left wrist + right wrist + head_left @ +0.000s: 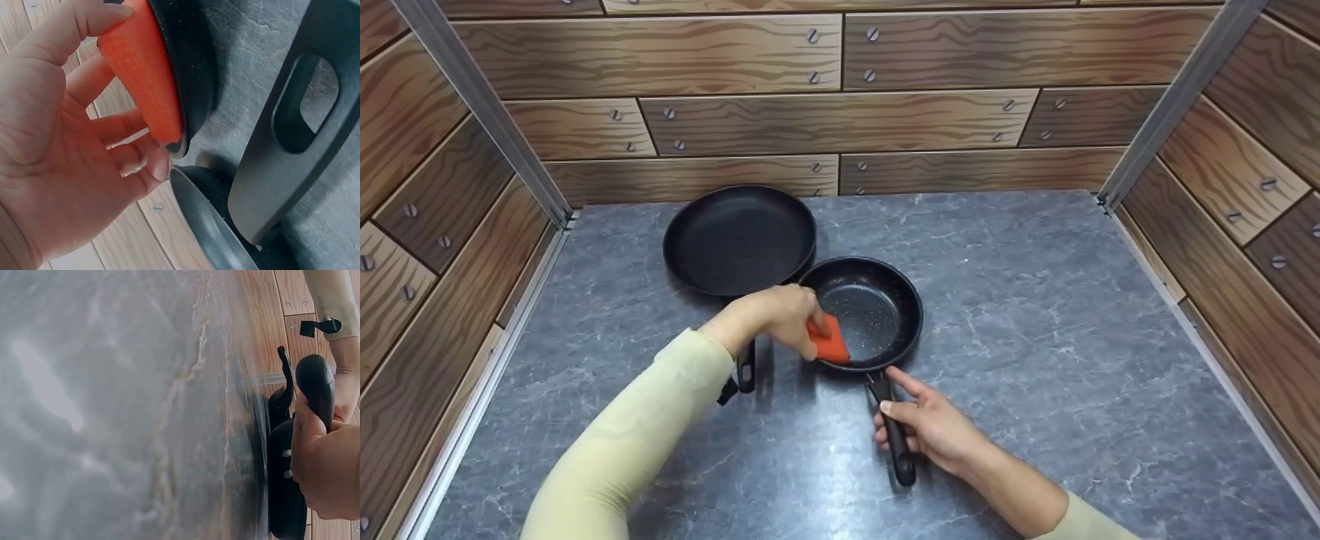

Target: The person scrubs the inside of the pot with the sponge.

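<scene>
My left hand (784,319) pinches an orange sponge (830,341) between thumb and fingers. The sponge lies over the near-left inside edge of a small black speckled frying pan (877,315). In the left wrist view, the sponge (143,73) sits against the pan's rim. My right hand (941,431) grips the small pan's black handle (901,457), with the index finger stretched toward the rim. From the right wrist view, fingers of the right hand (323,461) wrap the handle (316,382). Behind my left arm stands a larger black frying pan (735,240).
The larger pan's slotted handle (746,367) points toward me beneath the left wrist. Both pans stand close together on a grey marbled tabletop (1035,300). Wood-patterned walls (840,124) with metal corner posts (1170,97) enclose the back and sides.
</scene>
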`<state>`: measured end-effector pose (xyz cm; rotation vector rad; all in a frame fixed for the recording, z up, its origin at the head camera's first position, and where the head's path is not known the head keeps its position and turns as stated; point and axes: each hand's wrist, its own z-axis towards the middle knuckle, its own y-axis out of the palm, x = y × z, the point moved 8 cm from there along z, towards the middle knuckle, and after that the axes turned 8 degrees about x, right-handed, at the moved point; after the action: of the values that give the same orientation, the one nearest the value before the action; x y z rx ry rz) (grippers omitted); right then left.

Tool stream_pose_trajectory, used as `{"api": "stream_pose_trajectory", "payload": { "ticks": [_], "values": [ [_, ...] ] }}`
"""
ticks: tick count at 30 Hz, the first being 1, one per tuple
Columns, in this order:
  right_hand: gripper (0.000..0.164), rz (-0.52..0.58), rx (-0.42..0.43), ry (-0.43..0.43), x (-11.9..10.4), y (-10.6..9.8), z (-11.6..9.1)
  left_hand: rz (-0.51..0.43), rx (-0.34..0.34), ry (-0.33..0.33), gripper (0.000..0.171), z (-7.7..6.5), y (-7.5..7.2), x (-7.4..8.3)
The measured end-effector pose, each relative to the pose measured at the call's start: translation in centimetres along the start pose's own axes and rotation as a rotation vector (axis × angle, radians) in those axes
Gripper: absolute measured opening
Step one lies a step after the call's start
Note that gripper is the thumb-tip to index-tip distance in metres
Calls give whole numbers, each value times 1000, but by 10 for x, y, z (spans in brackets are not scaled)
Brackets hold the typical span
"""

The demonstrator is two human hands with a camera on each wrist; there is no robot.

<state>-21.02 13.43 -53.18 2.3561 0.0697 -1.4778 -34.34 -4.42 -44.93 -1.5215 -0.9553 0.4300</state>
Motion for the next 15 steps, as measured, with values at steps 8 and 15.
{"api": "stream_pose_trajectory", "payload": {
  "ticks": [8,15],
  "values": [
    [86,7,-18,-5,-1,0,0,-81,-26,1,42,3,5,4],
    [86,9,-21,9,0,1,1,-120,-42,-21,42,2,7,4]
  ]
}}
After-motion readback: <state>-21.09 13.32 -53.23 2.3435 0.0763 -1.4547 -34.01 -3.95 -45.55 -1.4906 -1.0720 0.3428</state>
